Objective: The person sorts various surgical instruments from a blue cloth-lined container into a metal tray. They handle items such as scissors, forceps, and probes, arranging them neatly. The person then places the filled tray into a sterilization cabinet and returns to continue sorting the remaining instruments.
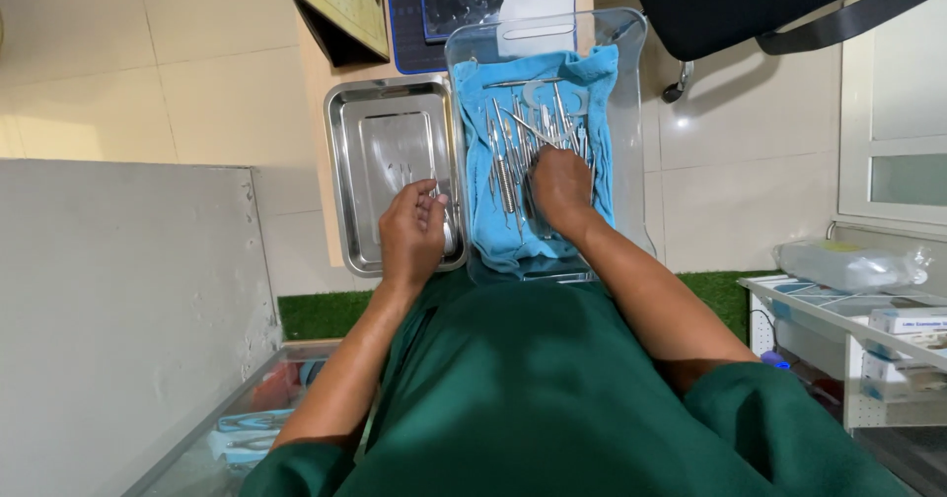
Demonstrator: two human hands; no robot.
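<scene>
Left hand (412, 229) rests in a shiny rectangular steel tray (347, 162), fingers curled round a thin metal instrument w/ its tip just showing. Right hand (559, 187) presses on slim metal dental instruments (513, 147) spread over a blue cloth (602, 112) in a clear plastic tray (631, 162); grip can't be told.

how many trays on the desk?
2. A shiny rectangular steel tray lies on the left under the left hand; a clear plastic tray lined with a blue cloth sits touching it on the right, under the right hand.
</scene>
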